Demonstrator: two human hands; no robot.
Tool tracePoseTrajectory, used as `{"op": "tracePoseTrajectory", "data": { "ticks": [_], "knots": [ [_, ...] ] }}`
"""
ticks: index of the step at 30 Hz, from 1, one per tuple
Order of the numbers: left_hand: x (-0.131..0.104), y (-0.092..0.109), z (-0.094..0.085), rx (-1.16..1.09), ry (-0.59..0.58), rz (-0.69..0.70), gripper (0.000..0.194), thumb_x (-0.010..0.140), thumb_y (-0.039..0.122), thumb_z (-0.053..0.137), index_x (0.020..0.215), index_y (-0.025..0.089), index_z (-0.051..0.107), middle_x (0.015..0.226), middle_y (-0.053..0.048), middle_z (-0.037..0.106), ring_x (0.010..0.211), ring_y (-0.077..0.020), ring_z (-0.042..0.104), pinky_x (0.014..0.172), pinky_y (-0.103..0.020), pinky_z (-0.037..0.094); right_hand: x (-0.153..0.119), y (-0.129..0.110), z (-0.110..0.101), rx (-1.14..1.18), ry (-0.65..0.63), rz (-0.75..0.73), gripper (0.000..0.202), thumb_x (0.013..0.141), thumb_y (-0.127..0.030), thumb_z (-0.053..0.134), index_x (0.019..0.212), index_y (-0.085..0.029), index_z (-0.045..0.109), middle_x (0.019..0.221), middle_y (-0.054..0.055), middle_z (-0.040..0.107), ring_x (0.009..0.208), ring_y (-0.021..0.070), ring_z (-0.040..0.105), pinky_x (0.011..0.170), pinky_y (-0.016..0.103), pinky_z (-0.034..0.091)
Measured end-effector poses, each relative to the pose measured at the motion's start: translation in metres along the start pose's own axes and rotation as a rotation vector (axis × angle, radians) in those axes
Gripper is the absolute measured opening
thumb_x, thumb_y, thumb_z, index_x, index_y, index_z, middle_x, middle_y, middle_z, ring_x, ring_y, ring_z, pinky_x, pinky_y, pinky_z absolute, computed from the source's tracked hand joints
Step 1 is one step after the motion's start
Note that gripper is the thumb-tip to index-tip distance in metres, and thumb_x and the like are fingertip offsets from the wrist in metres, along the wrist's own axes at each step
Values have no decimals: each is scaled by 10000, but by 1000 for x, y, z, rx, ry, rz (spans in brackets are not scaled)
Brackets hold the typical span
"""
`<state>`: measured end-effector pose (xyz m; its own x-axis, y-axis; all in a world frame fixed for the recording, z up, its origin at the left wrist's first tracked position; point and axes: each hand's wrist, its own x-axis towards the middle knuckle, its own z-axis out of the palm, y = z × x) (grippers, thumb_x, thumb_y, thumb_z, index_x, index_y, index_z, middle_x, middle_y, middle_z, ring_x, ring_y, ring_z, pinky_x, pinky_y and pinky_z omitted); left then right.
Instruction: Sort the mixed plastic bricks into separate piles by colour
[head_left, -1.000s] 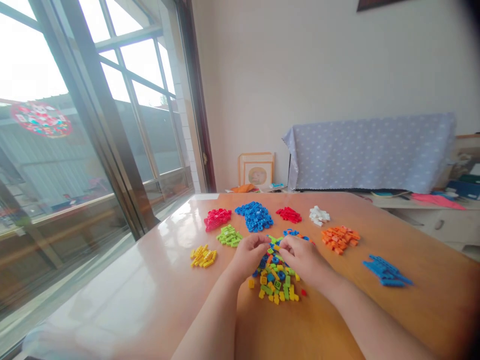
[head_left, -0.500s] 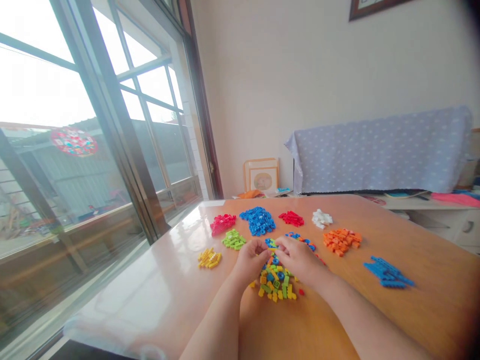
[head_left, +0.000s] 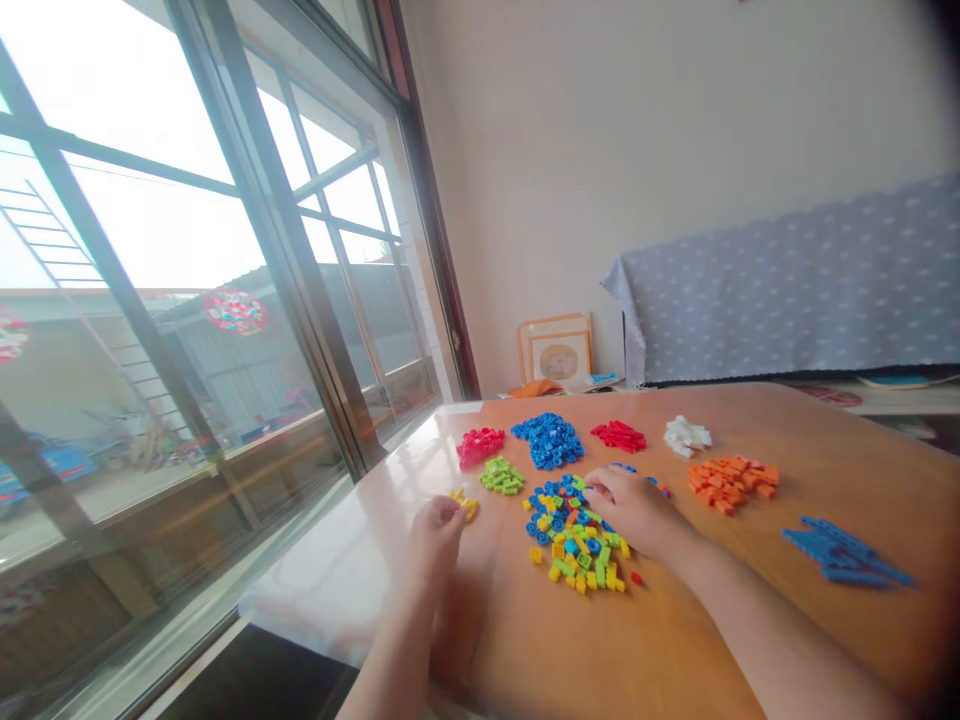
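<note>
Our left hand: at yellow toy bricks, ten o'clock from mixed brick pile | right hand: pile's two o'clock edge | hands apart, grips we cannot tell

Strong daylight from window on my left, sky blown white. Pale glare over tabletop, left side; wall ahead dimmer. Bricks vivid, fine detail soft; my left hand slightly blurred. Right corners dark.

Yellow bricks partly behind left grip, contents of right grip unclear, dotted cloth cropped at right
</note>
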<state>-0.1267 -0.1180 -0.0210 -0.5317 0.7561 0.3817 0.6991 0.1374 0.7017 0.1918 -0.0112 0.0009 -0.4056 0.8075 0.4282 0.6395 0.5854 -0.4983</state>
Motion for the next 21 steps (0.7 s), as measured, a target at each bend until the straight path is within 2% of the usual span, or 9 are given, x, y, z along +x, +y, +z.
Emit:
{"op": "tracePoseTrajectory", "data": {
  "ticks": [3,6,10,16,21],
  "knots": [
    [-5,-21,-12,168,-53,-10,174,791,368,617,838,209,670,842,-20,702,813,-184,631,689,-252,418,0,0,1,-6,-5,-10,231,880,-348,485,909,-234,684,867,26,665,787,172,599,708,263,402],
    [-7,-27,-16,343,-82,-63,176,810,370,599,896,236,675,905,-20,714,872,-199,636,715,-262,404,-1,-2,-1,-3,-19,-7,243,878,-360,483,905,-235,689,882,29,674,808,178,609,706,264,404],
    [-7,-22,-13,458,-63,-86,226,808,402,606,977,262,658,937,-29,716,956,-241,624,769,-302,397,-3,-6,-5,17,-30,0,248,873,-366,484,900,-235,692,895,28,679,832,178,616,712,262,408],
    [-3,-14,-10,513,-85,-97,229,806,460,604,883,247,638,903,-47,714,965,-280,615,835,-366,390,-1,-4,-5,24,-6,3,245,878,-356,478,880,-233,690,878,25,674,801,169,606,703,263,405],
    [0,-13,-7,489,-83,-69,220,810,445,596,852,233,632,873,-63,712,943,-289,617,833,-381,382,1,1,-2,48,9,-5,243,876,-352,491,891,-223,696,906,36,684,838,179,613,764,271,417]
  ]
}}
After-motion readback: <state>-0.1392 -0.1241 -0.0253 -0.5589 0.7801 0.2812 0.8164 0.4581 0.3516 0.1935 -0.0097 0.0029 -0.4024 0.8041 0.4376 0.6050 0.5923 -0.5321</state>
